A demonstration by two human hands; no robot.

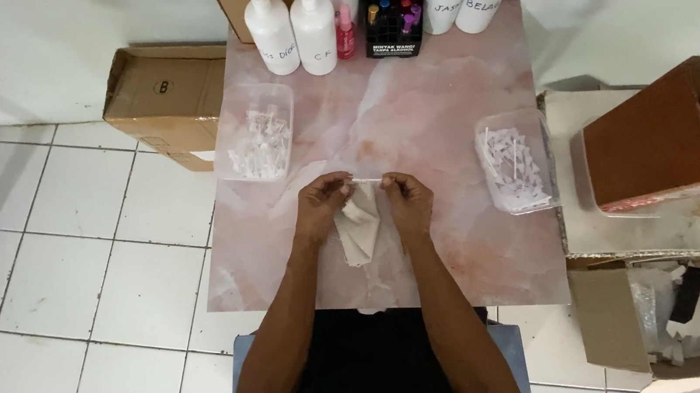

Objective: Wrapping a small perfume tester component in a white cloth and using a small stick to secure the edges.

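Note:
My left hand (320,204) and my right hand (406,203) meet over the middle of a pink marble table (427,135). Between their fingertips they pinch a thin white stick (367,178), held level. A crumpled pale cloth (361,228) hangs under the stick, between both hands, and rests on the table. A clear tub (255,131) of small white pieces stands to the left. Another clear tub (515,160) with white sticks stands to the right.
White plastic bottles (292,30) and a black box of coloured vials (392,8) line the table's far edge. Cardboard boxes stand on the tiled floor: a closed one (163,101) at left, open ones (691,130) at right, one (670,321) holding scraps.

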